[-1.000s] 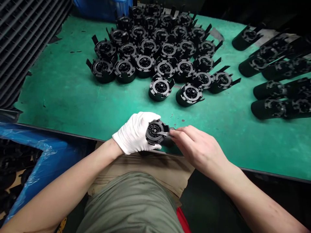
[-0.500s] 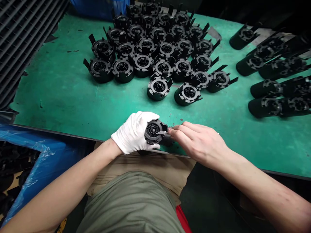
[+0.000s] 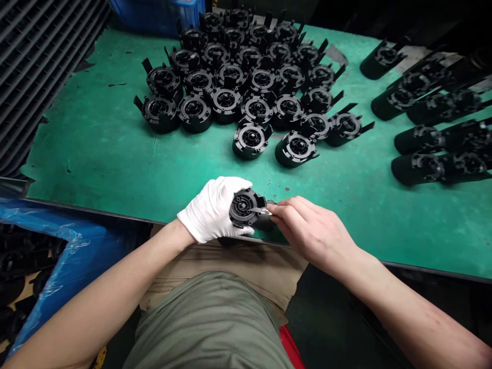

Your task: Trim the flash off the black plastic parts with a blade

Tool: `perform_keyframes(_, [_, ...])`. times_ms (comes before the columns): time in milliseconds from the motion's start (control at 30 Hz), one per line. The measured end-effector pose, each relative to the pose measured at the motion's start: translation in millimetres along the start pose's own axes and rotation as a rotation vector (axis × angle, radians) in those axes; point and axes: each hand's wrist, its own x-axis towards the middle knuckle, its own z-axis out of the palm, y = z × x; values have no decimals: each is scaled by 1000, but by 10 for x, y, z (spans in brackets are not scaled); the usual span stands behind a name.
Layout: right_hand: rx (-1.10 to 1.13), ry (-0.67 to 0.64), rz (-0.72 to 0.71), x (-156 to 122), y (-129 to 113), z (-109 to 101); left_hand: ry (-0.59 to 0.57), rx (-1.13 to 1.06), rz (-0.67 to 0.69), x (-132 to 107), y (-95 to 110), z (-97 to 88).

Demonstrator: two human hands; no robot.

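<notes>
My left hand (image 3: pixel 213 210), in a white glove, is closed around a round black plastic housing (image 3: pixel 243 206) at the table's front edge. The housing's ringed end face is turned up towards me. From the right, my bare right hand (image 3: pixel 311 225) pinches a slim metal blade (image 3: pixel 260 210) between thumb and fingertips. The blade's tip lies over the end face near its centre; whether it touches cannot be made out. My right fingers hide the blade's rear end.
Several similar black housings (image 3: pixel 255 110) stand grouped on the green table (image 3: pixel 96 154). More black cylinders (image 3: pixel 417 169) stand at the right. Black ribbed trays (image 3: pixel 38 66) are at the left, a blue bin (image 3: pixel 161 15) at the back. A blue plastic-lined box (image 3: pixel 88 241) with black parts sits lower left.
My right hand has shifted slightly down and turned, showing more of the metal blade. The left hand still grips the housing in nearly the same place.
</notes>
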Motion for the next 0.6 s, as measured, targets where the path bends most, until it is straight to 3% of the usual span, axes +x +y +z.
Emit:
perform_keyframes(200, [20,-3,56,-15,-65,25,20,7,33,-15,-13,15])
perform_keyframes(600, [-112,-71,-34,63,-66,-90,36,38,65,-20,-33,27])
